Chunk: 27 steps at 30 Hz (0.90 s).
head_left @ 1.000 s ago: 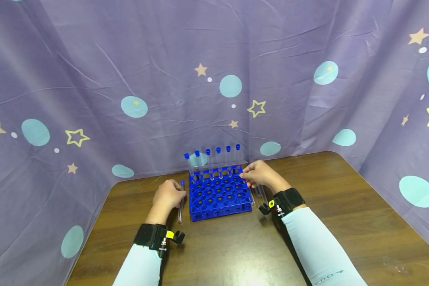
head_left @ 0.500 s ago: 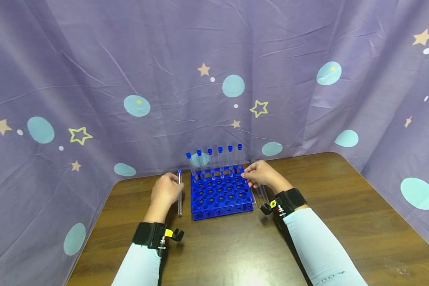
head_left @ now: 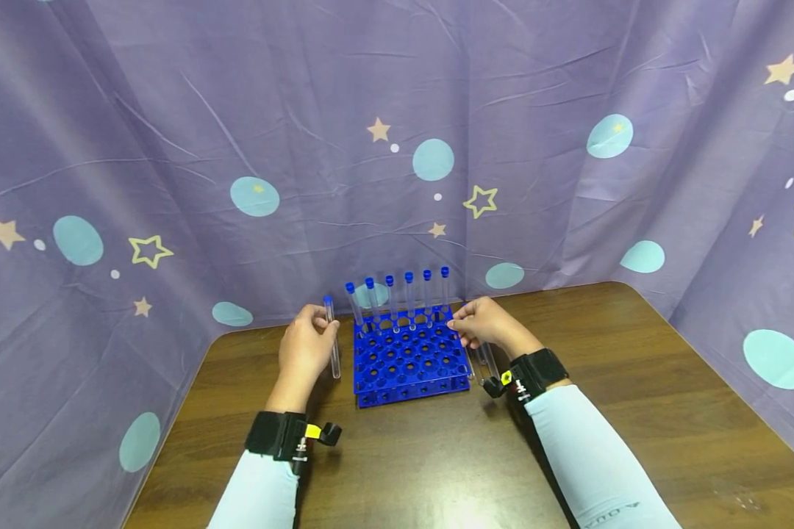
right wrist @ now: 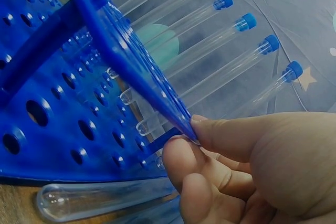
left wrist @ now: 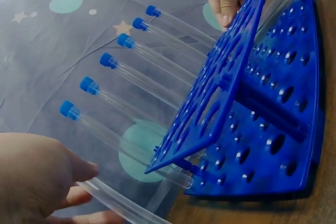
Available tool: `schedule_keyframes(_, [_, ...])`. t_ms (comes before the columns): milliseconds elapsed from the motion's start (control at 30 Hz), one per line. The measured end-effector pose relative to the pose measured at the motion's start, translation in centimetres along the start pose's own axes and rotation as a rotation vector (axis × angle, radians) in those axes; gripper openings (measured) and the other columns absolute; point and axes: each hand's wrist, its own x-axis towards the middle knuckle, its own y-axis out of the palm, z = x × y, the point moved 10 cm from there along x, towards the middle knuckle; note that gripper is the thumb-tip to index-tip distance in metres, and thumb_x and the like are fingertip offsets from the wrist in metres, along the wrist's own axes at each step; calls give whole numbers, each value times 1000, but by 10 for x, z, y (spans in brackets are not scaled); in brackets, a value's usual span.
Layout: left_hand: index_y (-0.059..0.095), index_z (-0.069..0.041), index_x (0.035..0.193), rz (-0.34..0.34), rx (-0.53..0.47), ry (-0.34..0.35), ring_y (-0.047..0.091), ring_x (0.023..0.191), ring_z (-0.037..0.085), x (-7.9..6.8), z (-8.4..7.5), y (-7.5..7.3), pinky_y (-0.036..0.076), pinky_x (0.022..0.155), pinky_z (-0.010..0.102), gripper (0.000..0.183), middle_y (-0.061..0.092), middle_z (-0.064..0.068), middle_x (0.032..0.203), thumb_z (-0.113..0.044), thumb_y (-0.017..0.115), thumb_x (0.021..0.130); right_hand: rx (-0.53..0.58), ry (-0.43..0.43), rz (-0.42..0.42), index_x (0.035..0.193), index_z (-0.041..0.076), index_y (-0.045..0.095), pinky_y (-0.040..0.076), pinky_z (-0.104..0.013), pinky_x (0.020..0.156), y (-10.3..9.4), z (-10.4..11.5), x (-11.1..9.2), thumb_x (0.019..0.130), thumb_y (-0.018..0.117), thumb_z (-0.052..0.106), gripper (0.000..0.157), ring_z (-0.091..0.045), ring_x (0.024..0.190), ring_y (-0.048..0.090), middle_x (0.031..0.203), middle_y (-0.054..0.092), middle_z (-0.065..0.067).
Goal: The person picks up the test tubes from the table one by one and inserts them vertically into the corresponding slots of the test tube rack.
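Observation:
My left hand (head_left: 306,344) pinches a clear test tube (head_left: 334,354) with a blue cap, held nearly upright just left of the blue test tube rack (head_left: 406,360). In the left wrist view the thumb and fingers close on that tube, its cap out of sight. My right hand (head_left: 483,323) grips the rack's back right corner; the right wrist view shows thumb and fingers (right wrist: 226,135) pinching the edge of its upper plate. Several blue-capped tubes (left wrist: 131,82) stand in a line along the rack's back row. The remaining holes in front show open.
More clear tubes (head_left: 484,361) lie on the wooden table (head_left: 397,463) right of the rack, partly hidden under my right hand and wrist. A purple curtain (head_left: 304,147) hangs close behind the rack, along the table's back edge.
My left hand has raised the test tube from beside the rack and moved it a little back, its cap now higher and tilted slightly left. The right hand stays on the rack corner.

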Motion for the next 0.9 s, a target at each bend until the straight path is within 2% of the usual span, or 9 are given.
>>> schedule_keyframes(233, [66,-6,143,-123,-86,59,79,102,39,-3,-14,-14,58,95,59,41,77,15,127,-27,76,110,6,-10,7,119,-8,78,60,-26,57,1,-1,1,108,78,15,26,-10,60,70,76,75,-2])
schedule_keyframes(400, [65,-5,142,-216,-154,122,81,97,37,-8,-28,-26,58,92,56,40,76,14,127,-25,78,110,1,-10,6,118,-6,79,61,-27,57,1,-1,1,108,78,16,24,-10,61,70,76,75,-2])
schedule_keyframes(567, [65,-3,140,-289,-219,199,81,97,38,-14,-43,-32,58,92,57,37,75,15,125,-22,77,110,2,-2,13,120,-7,78,61,-27,58,1,-2,1,108,78,16,26,-10,61,70,76,75,-3])
schedule_keyframes(733, [65,0,137,-335,-257,286,81,97,39,-21,-59,-33,60,89,59,36,75,17,122,-17,78,109,2,6,14,122,-8,77,61,-27,58,2,-3,2,108,78,17,28,-11,61,70,76,75,-3])
schedule_keyframes(900, [66,-1,134,-334,-256,327,79,99,40,-23,-62,-23,59,89,59,33,75,17,121,-15,80,107,-1,6,6,121,-7,78,61,-27,58,-1,-4,3,108,78,17,27,-11,61,70,76,75,-3])
